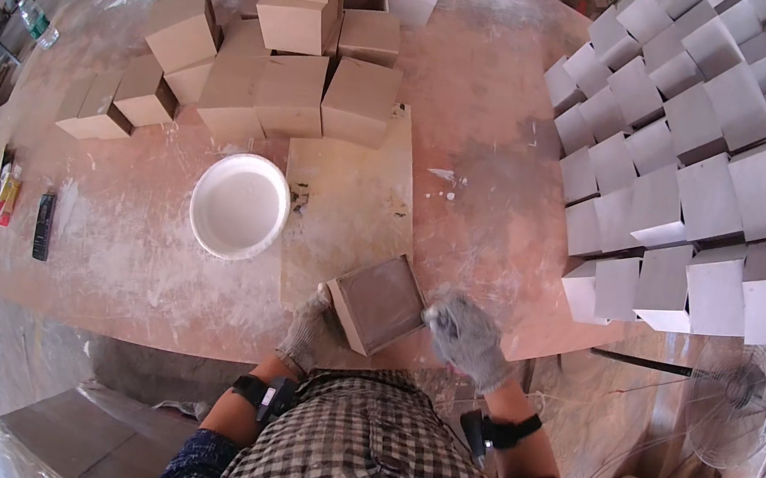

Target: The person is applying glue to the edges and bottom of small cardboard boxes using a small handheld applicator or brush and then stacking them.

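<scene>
My gloved left hand [307, 331] grips a brown square box [380, 304] at its left side, close to my body at the table's near edge. The box is tilted, and its upturned face looks smeared. At the right edge of the box is my gloved right hand [470, 335], its fingers curled together. Whatever those fingers may hold is hidden. Beyond the box lies a pale flat board [349, 198]. Left of the board stands a round white tub [198, 200] with whitish contents.
Brown boxes [291, 92] are piled at the far left, with an open white box [409, 2] behind. Many pale boxes [709, 197] are stacked along the right. A black remote control [44, 226] lies at the left on the reddish table [140, 239]. A fan [738, 390] stands lower right.
</scene>
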`<move>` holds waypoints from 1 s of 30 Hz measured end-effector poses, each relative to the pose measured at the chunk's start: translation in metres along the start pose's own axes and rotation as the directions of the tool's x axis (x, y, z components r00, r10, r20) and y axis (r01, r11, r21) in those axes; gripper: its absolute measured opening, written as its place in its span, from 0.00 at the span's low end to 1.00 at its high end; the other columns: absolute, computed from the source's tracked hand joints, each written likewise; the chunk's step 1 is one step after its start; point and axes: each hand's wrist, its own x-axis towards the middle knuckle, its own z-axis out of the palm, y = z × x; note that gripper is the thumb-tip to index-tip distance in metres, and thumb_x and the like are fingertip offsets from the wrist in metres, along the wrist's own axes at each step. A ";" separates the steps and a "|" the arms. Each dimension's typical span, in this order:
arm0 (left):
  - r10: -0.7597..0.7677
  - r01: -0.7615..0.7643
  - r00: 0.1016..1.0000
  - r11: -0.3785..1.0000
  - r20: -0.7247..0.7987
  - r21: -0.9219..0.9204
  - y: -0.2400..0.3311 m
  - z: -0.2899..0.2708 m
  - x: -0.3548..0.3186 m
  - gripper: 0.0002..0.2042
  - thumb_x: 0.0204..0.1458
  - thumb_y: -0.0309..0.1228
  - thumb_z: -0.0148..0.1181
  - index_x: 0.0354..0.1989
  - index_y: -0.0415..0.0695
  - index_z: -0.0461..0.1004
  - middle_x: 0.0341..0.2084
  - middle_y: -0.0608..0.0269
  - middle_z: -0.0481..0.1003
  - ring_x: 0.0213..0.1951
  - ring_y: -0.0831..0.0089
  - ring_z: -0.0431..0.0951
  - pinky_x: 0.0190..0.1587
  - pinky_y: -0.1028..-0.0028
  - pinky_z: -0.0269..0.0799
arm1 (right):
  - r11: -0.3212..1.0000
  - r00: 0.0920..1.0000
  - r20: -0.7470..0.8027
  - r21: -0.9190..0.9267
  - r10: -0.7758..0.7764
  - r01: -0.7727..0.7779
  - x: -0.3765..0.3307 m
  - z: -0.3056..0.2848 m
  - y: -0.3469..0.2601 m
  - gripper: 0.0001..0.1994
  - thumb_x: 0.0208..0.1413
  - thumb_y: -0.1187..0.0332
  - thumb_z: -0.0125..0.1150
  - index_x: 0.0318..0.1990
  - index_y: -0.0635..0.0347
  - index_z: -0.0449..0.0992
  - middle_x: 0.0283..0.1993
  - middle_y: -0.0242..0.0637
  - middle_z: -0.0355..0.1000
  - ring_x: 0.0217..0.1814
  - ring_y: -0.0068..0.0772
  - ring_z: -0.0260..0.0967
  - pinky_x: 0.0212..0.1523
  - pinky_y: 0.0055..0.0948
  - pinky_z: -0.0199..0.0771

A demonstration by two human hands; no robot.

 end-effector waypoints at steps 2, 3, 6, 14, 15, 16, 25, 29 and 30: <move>0.036 -0.037 0.999 0.999 0.016 0.023 -0.003 -0.005 0.000 0.37 0.51 0.55 0.56 0.64 0.45 0.55 0.61 0.54 0.60 0.61 0.56 0.62 0.62 0.52 0.60 | 0.994 0.998 0.022 0.089 0.065 -0.067 -0.031 0.004 0.008 0.05 0.52 0.65 0.55 0.35 0.52 0.71 0.34 0.41 0.71 0.37 0.46 0.71 0.36 0.41 0.72; 0.016 -0.016 1.000 1.000 0.010 0.001 -0.003 -0.006 0.002 0.37 0.51 0.55 0.56 0.64 0.45 0.55 0.61 0.54 0.60 0.61 0.56 0.62 0.62 0.52 0.60 | 1.000 0.996 0.083 0.027 -0.015 0.013 -0.048 0.013 0.021 0.05 0.52 0.66 0.56 0.35 0.52 0.72 0.33 0.40 0.71 0.35 0.43 0.71 0.35 0.39 0.72; 0.001 0.000 1.000 0.999 0.005 -0.039 0.000 0.001 0.001 0.34 0.53 0.53 0.55 0.63 0.44 0.57 0.61 0.56 0.61 0.61 0.57 0.62 0.62 0.52 0.59 | 0.992 0.995 0.092 0.116 0.039 -0.049 -0.062 0.011 0.019 0.05 0.52 0.69 0.58 0.37 0.54 0.72 0.32 0.38 0.70 0.32 0.37 0.70 0.33 0.34 0.71; 0.041 -0.041 0.999 0.999 -0.013 -0.011 0.009 0.001 0.009 0.32 0.54 0.51 0.55 0.61 0.42 0.60 0.58 0.57 0.64 0.60 0.60 0.64 0.61 0.56 0.60 | 0.866 0.956 -0.119 0.465 0.268 -0.185 -0.058 0.002 0.018 0.05 0.53 0.72 0.61 0.35 0.60 0.71 0.27 0.35 0.66 0.27 0.25 0.64 0.31 0.26 0.68; 0.082 -0.082 0.997 0.997 0.010 0.005 0.013 0.008 0.007 0.32 0.53 0.51 0.56 0.60 0.41 0.60 0.57 0.56 0.66 0.59 0.61 0.65 0.61 0.58 0.61 | 0.863 0.951 -0.069 0.445 0.301 -0.240 -0.060 0.004 0.023 0.06 0.53 0.72 0.62 0.35 0.60 0.71 0.27 0.35 0.66 0.27 0.24 0.64 0.31 0.26 0.68; 0.125 -0.126 0.992 0.992 0.032 0.018 0.017 0.012 0.007 0.32 0.53 0.51 0.57 0.60 0.41 0.61 0.55 0.56 0.67 0.58 0.62 0.66 0.60 0.60 0.62 | 0.858 0.943 -0.019 0.422 0.332 -0.293 -0.062 0.007 0.028 0.07 0.52 0.72 0.63 0.35 0.60 0.71 0.28 0.35 0.67 0.27 0.24 0.64 0.31 0.26 0.68; 0.468 -0.432 0.884 0.814 0.003 0.389 0.061 0.038 -0.018 0.15 0.52 0.41 0.61 0.39 0.42 0.71 0.35 0.67 0.72 0.38 0.76 0.71 0.45 0.73 0.68 | 0.525 0.834 0.086 0.740 0.545 -0.419 -0.047 0.007 0.028 0.07 0.53 0.76 0.61 0.38 0.62 0.69 0.32 0.34 0.73 0.31 0.21 0.70 0.33 0.23 0.73; 0.544 -0.422 0.839 0.630 0.017 0.652 0.071 0.061 -0.034 0.14 0.52 0.40 0.61 0.35 0.41 0.72 0.31 0.69 0.72 0.35 0.80 0.69 0.41 0.77 0.67 | 0.611 0.871 -0.021 0.721 0.490 -0.327 -0.044 0.028 0.046 0.08 0.53 0.77 0.60 0.38 0.64 0.69 0.34 0.35 0.74 0.33 0.21 0.71 0.34 0.24 0.73; 0.510 -0.406 0.860 0.691 -0.005 0.598 0.072 0.058 -0.036 0.14 0.53 0.40 0.61 0.34 0.40 0.72 0.29 0.69 0.72 0.34 0.80 0.69 0.41 0.78 0.67 | 0.612 0.871 0.007 0.709 0.491 -0.351 -0.036 0.015 0.026 0.08 0.53 0.77 0.60 0.38 0.65 0.69 0.34 0.36 0.74 0.34 0.22 0.71 0.35 0.24 0.73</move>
